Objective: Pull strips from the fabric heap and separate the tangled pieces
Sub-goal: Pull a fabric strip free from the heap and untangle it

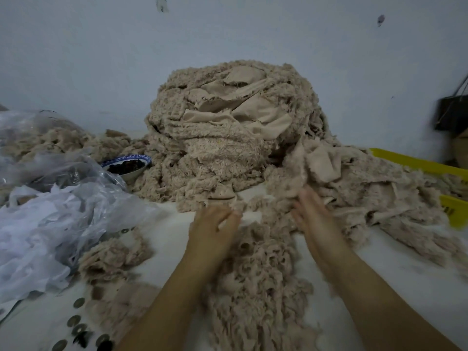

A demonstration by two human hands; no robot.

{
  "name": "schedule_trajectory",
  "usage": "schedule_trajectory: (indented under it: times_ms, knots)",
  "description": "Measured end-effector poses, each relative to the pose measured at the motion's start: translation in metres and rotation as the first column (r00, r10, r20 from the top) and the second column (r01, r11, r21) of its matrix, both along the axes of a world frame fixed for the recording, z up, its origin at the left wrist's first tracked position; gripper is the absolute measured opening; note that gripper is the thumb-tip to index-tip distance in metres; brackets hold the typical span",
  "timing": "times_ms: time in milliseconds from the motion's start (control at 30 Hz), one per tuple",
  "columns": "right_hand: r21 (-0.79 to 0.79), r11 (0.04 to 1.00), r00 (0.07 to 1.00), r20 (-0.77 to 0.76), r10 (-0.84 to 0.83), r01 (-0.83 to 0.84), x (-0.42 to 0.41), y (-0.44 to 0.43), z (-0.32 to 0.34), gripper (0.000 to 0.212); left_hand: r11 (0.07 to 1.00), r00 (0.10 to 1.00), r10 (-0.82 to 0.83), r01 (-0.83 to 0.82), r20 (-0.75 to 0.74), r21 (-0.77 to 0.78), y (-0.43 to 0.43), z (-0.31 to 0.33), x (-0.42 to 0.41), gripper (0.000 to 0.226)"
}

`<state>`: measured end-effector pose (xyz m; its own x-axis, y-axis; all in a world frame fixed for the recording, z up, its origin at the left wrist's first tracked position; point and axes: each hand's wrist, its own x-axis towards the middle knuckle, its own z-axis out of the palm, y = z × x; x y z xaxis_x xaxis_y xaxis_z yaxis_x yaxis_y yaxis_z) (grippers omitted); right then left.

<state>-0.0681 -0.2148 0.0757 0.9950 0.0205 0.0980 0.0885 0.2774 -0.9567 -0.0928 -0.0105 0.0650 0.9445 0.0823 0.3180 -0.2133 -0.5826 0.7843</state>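
A tall heap of beige fleecy fabric strips (228, 127) stands against the back wall. A long tangled strand (258, 269) runs from its foot toward me across the white table. My left hand (214, 226) pinches the fluffy edge of this strand at the foot of the heap. To the right, my right hand (312, 216) is blurred, its fingers stretched out into the loose fabric. A small separate clump (114, 254) lies to the left of my left forearm.
Crumpled clear plastic bags (50, 211) fill the left side, with more fabric behind them. A blue-and-white bowl (128, 165) of dark pieces sits by the heap. A yellow crate (430, 165) lies at the right. A dark bag (452, 112) hangs on the wall.
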Motion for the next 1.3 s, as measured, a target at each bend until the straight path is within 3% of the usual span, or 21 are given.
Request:
schedule_trajectory:
  times_ms: [33,100,167,200,267,367,433,467,500,633,700,767,833,900,967,1000,1067,1100,1167,1233,1300]
  knots:
    - [-0.105,0.994,1.000,-0.004,0.017,-0.018,-0.001,0.003,-0.006,0.061,0.992,0.993,-0.105,0.109,-0.052,0.070,-0.003,-0.001,-0.002,0.036]
    - [-0.237,0.971,1.000,0.014,0.024,-0.020,-0.004,0.011,-0.011,0.032,0.919,0.950,-0.251,0.294,-0.186,0.263,-0.007,-0.006,-0.005,0.037]
    - [-0.373,0.928,0.999,0.053,0.001,0.019,-0.006,0.016,-0.011,0.022,0.853,0.931,-0.267,0.348,-0.248,0.389,-0.007,-0.012,-0.003,0.039]
    - [-0.438,0.899,0.997,0.068,0.024,0.008,-0.005,0.016,-0.013,0.021,0.877,0.947,-0.227,0.300,-0.227,0.375,-0.007,-0.013,-0.002,0.028]
    - [-0.587,0.808,0.987,0.086,0.137,-0.061,-0.008,0.020,-0.016,0.015,0.967,0.980,-0.103,0.139,-0.169,0.213,-0.006,-0.011,0.001,0.005]
    - [-0.831,0.542,0.945,0.066,0.321,-0.126,-0.010,0.026,-0.026,0.035,0.993,0.989,-0.025,0.008,-0.144,-0.114,-0.002,-0.010,0.003,0.019]
    - [-0.901,0.433,0.923,0.137,0.359,-0.035,-0.011,0.032,-0.026,0.013,0.949,0.991,-0.034,-0.008,-0.128,-0.314,-0.002,-0.009,0.002,0.026]
    - [-0.893,0.449,0.923,0.152,0.354,-0.025,-0.012,0.032,-0.025,0.010,0.912,0.991,-0.035,-0.021,-0.129,-0.409,-0.002,-0.007,0.001,0.028]
    - [-0.861,0.508,0.935,0.160,0.316,-0.024,-0.011,0.032,-0.024,0.021,0.867,0.991,-0.034,-0.034,-0.128,-0.497,-0.001,-0.005,0.001,0.031]
    - [-0.524,0.852,0.996,0.079,0.038,0.009,-0.008,0.018,-0.011,0.025,0.602,0.993,-0.010,-0.086,-0.115,-0.794,0.010,0.001,0.004,0.027]
    - [-0.368,0.928,0.998,0.035,-0.051,0.061,-0.006,0.013,-0.007,0.028,0.402,0.993,0.021,-0.118,-0.120,-0.908,0.017,0.003,0.006,0.020]
    - [-0.303,0.950,0.997,0.006,-0.077,0.075,-0.006,0.009,-0.007,0.032,0.293,0.986,0.101,-0.159,-0.135,-0.943,0.020,0.004,0.008,0.013]
    - [-0.264,0.962,0.997,-0.016,-0.079,0.072,-0.007,0.009,-0.006,0.034,0.377,0.959,0.231,-0.245,-0.165,-0.893,0.022,0.004,0.009,0.011]
    - [-0.259,0.965,0.998,-0.020,-0.054,0.047,-0.007,0.012,-0.003,0.029,0.612,0.918,0.367,-0.359,-0.149,-0.704,0.025,-0.001,0.011,0.015]
    - [-0.342,0.940,1.000,0.015,0.007,-0.001,-0.009,0.015,-0.002,0.019,0.891,0.923,0.385,-0.379,-0.028,-0.248,0.018,-0.002,0.006,0.023]
    - [-0.399,0.916,0.998,0.025,0.052,-0.038,-0.010,0.017,-0.002,0.016,0.940,0.938,0.339,-0.336,0.069,-0.051,0.011,-0.001,0.002,0.024]
    - [-0.502,0.860,0.993,0.022,0.119,-0.092,-0.011,0.020,-0.006,0.021,0.987,0.985,0.114,-0.127,0.126,0.099,0.001,0.005,-0.006,0.013]
    - [-0.530,0.845,0.995,0.029,0.098,-0.068,-0.011,0.020,-0.007,0.029,0.993,0.997,-0.066,0.064,0.025,0.097,-0.003,0.008,-0.010,0.012]
    - [-0.543,0.839,0.999,0.043,0.001,0.022,-0.007,0.017,-0.009,0.039,0.888,0.859,-0.427,0.458,-0.283,0.049,-0.009,0.013,-0.017,0.031]
    - [-0.536,0.842,0.998,0.026,-0.057,0.062,-0.003,0.014,-0.010,0.034,0.764,0.720,-0.487,0.625,-0.495,0.158,-0.011,0.010,-0.019,0.039]
    - [-0.527,0.847,0.997,-0.002,-0.079,0.066,-0.002,0.012,-0.012,0.025,0.717,0.770,-0.428,0.608,-0.473,0.340,-0.012,0.003,-0.014,0.030]
